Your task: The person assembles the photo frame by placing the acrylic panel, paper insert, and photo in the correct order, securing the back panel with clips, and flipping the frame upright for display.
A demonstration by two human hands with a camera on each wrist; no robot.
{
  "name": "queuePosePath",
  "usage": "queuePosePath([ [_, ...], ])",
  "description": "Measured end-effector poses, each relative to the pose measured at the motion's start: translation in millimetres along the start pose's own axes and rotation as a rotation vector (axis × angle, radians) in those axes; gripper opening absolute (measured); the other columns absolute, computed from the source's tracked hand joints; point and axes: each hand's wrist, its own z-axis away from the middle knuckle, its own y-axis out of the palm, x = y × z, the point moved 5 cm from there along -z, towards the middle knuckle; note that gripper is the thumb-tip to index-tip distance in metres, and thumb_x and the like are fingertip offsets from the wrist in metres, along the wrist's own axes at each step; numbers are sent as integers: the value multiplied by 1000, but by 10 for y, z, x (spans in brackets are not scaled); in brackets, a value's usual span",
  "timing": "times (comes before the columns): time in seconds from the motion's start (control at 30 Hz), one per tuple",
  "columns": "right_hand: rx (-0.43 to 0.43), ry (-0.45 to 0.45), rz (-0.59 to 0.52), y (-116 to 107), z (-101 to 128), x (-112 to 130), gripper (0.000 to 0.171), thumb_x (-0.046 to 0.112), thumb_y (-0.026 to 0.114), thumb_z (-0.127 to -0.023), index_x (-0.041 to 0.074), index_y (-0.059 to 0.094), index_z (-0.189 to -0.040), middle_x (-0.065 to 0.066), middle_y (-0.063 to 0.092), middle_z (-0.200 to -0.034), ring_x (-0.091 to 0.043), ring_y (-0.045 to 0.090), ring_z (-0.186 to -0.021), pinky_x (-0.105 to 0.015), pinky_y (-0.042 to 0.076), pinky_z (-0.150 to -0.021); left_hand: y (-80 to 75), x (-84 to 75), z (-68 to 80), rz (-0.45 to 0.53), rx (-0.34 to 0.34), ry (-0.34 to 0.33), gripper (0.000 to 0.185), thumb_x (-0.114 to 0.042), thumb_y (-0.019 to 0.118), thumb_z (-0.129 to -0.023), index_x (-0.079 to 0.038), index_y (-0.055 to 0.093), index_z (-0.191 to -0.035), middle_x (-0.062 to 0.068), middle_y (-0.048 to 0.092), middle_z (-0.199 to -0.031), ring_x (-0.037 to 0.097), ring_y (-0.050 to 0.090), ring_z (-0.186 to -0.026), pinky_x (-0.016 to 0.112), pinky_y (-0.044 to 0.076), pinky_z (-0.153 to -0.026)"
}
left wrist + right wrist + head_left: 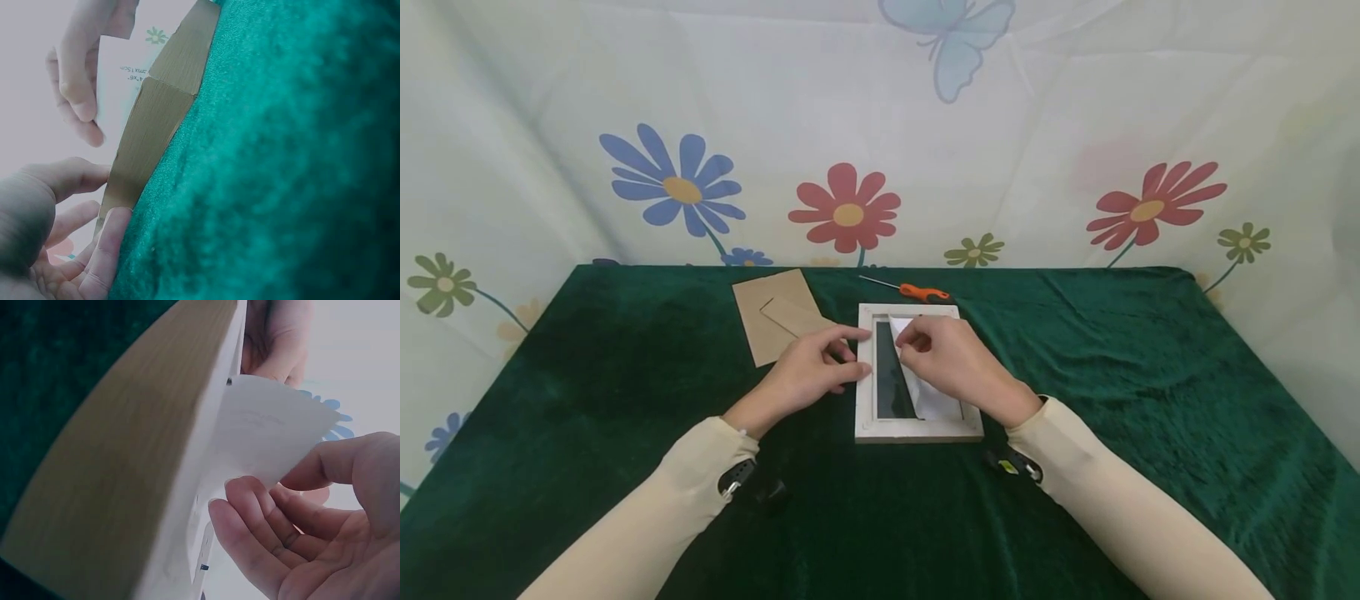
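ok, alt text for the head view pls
Two hands work at a white picture frame lying on a green cloth: the right hand pinches and lifts a white paper sheet, the left hand touches the frame's left edge. Brown backing board and orange-handled screwdriver lie behind.

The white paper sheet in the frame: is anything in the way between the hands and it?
Nothing visible is. The right hand already pinches the white paper sheet at its upper edge, lifting it off the dark pane inside the picture frame. The left hand rests its fingers on the frame's left rail. The screwdriver and cardboard backing lie apart.
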Motion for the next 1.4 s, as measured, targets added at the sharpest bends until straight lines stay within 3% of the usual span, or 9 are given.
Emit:
queuePosePath([
  [0.93, 108, -133, -85, 200, -45, -82, 21, 13, 75, -100, 9, 77, -121, 1, 72, -101, -17, 63, -88, -33, 55, -85, 13, -17, 10, 0, -8, -2, 53, -23, 78, -99, -15, 62, -148, 9, 66, -107, 22, 69, -80, 33, 63, -77],
  [1.4, 126, -186, -59, 234, -46, -53, 38, 10, 84, -93, 11, 74, -129, 0, 69, -102, -16, 60, -87, -28, 56, -81, 4, -12, 2, 19, 1, 3, 51, -21, 78, -99, -13, 62, -147, 11, 66, -108, 23, 69, -82, 33, 63, -78],
])
